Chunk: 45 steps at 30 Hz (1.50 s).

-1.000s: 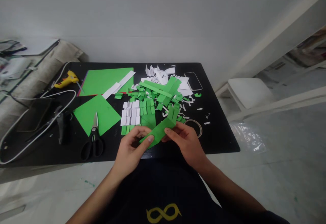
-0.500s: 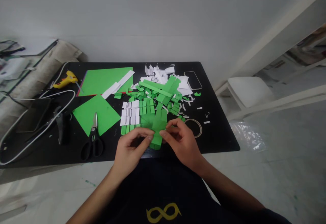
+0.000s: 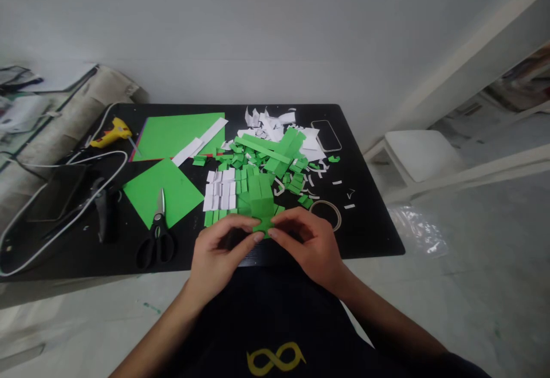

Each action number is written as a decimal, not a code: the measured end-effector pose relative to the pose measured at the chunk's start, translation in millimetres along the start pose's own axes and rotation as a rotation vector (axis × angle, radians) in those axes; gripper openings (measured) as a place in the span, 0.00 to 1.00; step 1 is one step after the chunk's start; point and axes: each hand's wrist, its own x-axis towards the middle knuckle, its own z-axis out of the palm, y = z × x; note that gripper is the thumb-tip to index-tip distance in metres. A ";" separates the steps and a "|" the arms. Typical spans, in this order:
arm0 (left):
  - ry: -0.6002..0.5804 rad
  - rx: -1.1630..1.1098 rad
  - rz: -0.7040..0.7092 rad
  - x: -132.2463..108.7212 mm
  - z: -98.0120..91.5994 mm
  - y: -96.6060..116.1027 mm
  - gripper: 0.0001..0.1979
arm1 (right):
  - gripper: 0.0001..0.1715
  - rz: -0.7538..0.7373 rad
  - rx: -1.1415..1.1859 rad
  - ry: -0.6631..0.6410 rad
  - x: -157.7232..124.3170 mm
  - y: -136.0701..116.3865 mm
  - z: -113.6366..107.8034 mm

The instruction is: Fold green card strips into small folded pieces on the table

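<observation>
Both long edges of one green paper strip (image 3: 261, 192) are pinched at its near end: the left hand (image 3: 219, 255) has thumb and fingers closed on the left side, the right hand (image 3: 311, 246) likewise on the right. The strip thus lies between the two sets of fingertips and reaches away from them, its long axis running near to far; neither hand is clearly nearer. It sits over the near middle of the table (image 3: 373, 237); whether its far end touches the pieces beyond cannot be told.

The strip looks like thin, matte paper, with crossways creases. Just left of it, white folded pieces (image 3: 220, 189) make a ridged, pleated block. Beyond lies a loose heap of curled white scraps (image 3: 275, 129) and flat green strips (image 3: 287, 149). Left, scissors (image 3: 158, 240) with black handles rest their blades on a smooth, square green sheet (image 3: 141, 190); farther left is a glossy yellow glue gun (image 3: 114, 133). A thin pale ring (image 3: 340, 217) lies just beyond the right hand.
</observation>
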 end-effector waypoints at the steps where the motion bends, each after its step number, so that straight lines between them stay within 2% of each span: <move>1: -0.011 -0.003 0.006 0.5 0.0 1.0 0.10 | 0.09 -0.014 -0.008 0.004 0.2 -0.5 -0.1; 5: -0.029 -0.013 0.031 3.6 0.1 6.3 0.09 | 0.08 -0.082 -0.078 0.010 2.0 -2.9 -1.7; 14: 0.038 0.045 0.083 4.0 0.2 5.2 0.10 | 0.11 -0.158 -0.176 0.038 1.1 -6.2 -1.9; 24: 0.019 0.190 0.245 5.2 -2.9 11.2 0.11 | 0.15 -0.300 -0.257 0.083 0.8 -5.0 -1.5; 33: 0.045 0.275 0.363 10.6 -0.5 10.5 0.11 | 0.12 -0.400 -0.287 0.140 3.6 -3.1 0.7; 36: 0.020 0.287 0.327 12.1 -0.8 10.5 0.08 | 0.10 -0.352 -0.260 0.114 4.8 -4.2 -0.2; 39: -0.050 0.191 0.207 11.7 1.7 9.9 0.06 | 0.06 -0.181 -0.112 0.068 5.3 -6.4 0.5; 42: -0.080 0.102 0.054 8.5 6.3 8.4 0.11 | 0.04 0.014 0.010 0.092 5.3 -8.0 2.0; 45: -0.072 0.056 -0.011 5.0 8.9 7.2 0.08 | 0.06 0.088 0.045 0.103 5.5 -8.0 2.4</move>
